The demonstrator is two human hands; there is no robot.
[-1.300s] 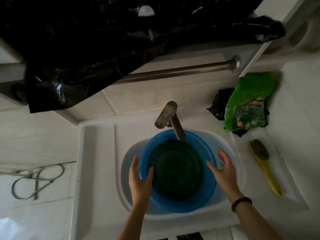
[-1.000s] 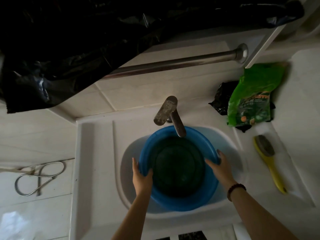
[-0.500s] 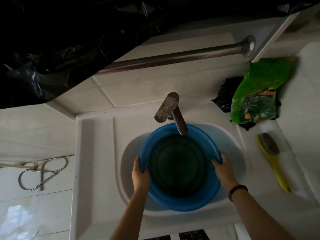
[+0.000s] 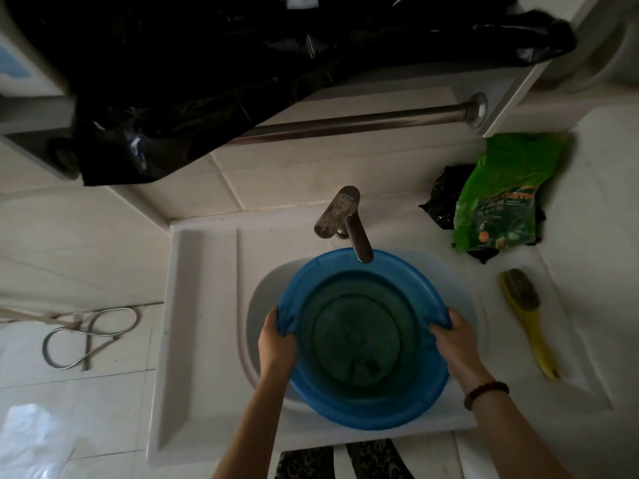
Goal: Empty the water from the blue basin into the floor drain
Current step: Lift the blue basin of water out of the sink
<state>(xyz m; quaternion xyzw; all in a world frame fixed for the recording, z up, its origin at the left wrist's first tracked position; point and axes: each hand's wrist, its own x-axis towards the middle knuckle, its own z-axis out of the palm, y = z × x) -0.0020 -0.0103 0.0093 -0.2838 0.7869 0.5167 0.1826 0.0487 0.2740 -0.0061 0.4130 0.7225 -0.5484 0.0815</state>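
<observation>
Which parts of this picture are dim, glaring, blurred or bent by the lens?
Head view: dim overall; black plastic sheet nearly featureless; glare on the floor tiles; slight motion blur on left hand, right hand and blue basin; wide-angle lens bows the metal rail.

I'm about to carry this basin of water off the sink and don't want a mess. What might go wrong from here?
1. The faucet spout overhangs the far rim of the blue basin; lifting straight up may knock it and slosh water.
2. The left hand and right hand pinch only the thin rim, which could flex or slip.
</observation>
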